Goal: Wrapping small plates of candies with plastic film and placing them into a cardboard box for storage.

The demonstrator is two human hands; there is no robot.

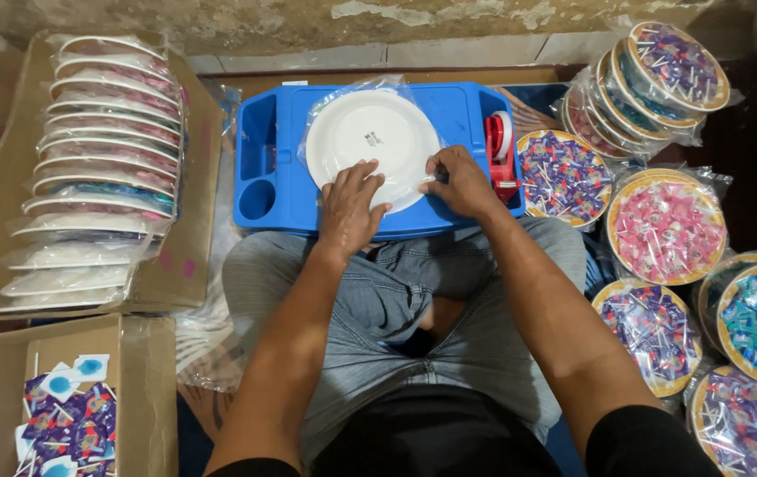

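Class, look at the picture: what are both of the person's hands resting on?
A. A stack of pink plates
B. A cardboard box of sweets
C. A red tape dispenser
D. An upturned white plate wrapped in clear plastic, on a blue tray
D: the left hand and right hand both press on the wrapped white plate lying bottom-up on the blue tray.

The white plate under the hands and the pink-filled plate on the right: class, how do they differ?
The white plate lies upside down on the blue tray, showing its plain underside; the pink-filled plate lies face up on the floor, showing pink sweets. Both the left hand and right hand touch the white plate; none touches the pink-filled plate. Both are round and wrapped in clear plastic.
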